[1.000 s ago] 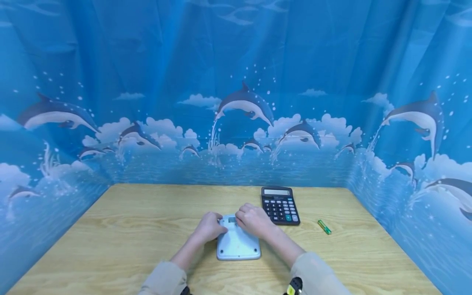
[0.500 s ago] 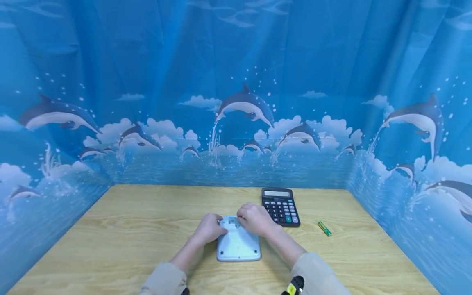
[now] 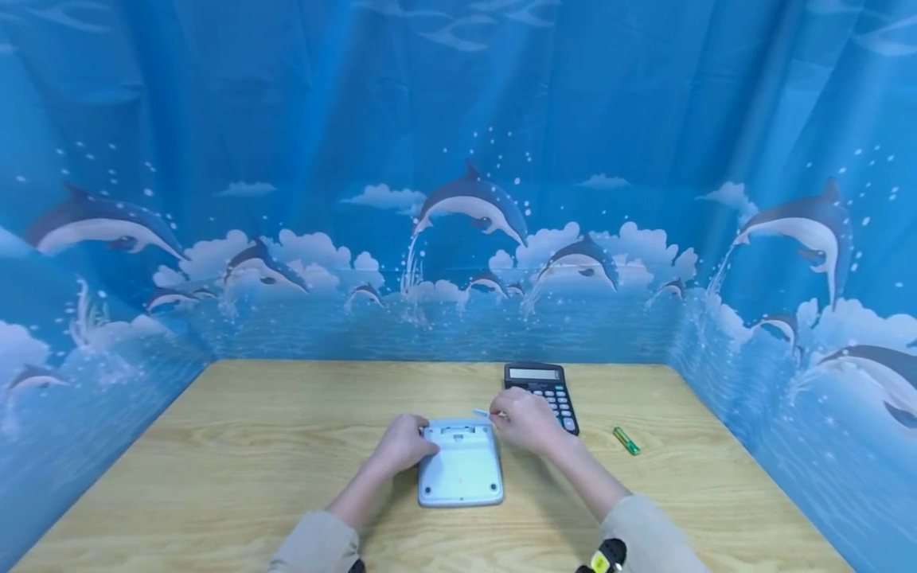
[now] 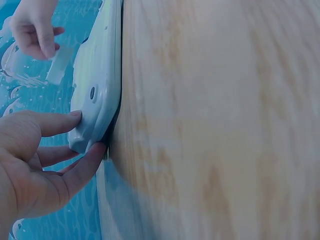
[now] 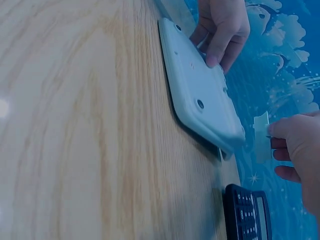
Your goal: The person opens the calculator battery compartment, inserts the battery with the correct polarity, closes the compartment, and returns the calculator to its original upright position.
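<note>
A white calculator (image 3: 462, 473) lies face down on the table, showing its back with small dark feet. Near its far edge the battery compartment (image 3: 458, 431) is uncovered; whether a cell sits inside is too small to tell. My left hand (image 3: 403, 442) grips the calculator's far left corner, thumb on the back and fingers at the underside. Off the far right corner, my right hand (image 3: 526, 419) pinches a small pale battery cover (image 5: 261, 137) between thumb and fingers. In the left wrist view the cover (image 4: 59, 65) hangs apart from the calculator.
A black calculator (image 3: 567, 404) lies face up behind my right hand, partly hidden by it. To the right, a green battery (image 3: 626, 441) rests on the wooden table (image 3: 286, 430). A blue dolphin curtain (image 3: 344, 159) encloses the back and sides.
My right hand has moved right, lifting the battery cover off the white calculator, and the compartment is now exposed. The left hand keeps its grip at the corner.
</note>
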A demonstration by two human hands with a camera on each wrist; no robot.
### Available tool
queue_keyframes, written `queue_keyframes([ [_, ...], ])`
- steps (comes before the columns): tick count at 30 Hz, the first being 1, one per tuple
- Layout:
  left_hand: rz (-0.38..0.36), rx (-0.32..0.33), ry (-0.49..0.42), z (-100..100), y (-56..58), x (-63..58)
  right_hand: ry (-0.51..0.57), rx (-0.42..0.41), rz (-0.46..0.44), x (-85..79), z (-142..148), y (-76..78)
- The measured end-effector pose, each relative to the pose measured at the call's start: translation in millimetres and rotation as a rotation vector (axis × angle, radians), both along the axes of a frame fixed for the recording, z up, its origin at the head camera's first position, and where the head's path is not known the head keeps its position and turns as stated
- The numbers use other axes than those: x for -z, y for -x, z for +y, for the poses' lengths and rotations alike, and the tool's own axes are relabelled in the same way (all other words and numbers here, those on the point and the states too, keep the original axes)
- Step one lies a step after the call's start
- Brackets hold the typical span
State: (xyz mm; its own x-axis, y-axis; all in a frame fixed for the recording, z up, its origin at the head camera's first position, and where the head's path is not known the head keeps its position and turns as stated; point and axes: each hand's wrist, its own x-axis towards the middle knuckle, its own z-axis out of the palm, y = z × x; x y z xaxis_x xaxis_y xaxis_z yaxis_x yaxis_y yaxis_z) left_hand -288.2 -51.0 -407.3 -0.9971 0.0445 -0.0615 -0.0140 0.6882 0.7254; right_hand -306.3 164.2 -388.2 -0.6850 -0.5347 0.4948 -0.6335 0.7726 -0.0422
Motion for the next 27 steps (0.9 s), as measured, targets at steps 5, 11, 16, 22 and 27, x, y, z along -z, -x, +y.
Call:
queue_keyframes([
  [5, -0.011, -0.008, -0.007, 0, -1.1, -1.2, -0.051, 0.048, 0.007, 3.1, 12, -1.6],
  [11, -0.022, -0.021, 0.003, 1, -0.9, -0.7, -0.09, 0.004, 0.025, 4.8, 23, -5.9],
  [16, -0.024, -0.037, 0.006, 2, 1.5, -0.5, -0.15, -0.022, 0.07, 5.9, 32, -9.6],
  [22, -0.017, -0.031, 0.016, 2, 3.1, 0.1, -0.221, -0.046, 0.04, 7.4, 38, -13.4],
  [27, -0.012, -0.025, 0.016, 1, 2.6, 2.0, -0.269, -0.087, -0.021, 10.3, 39, -16.4],
])
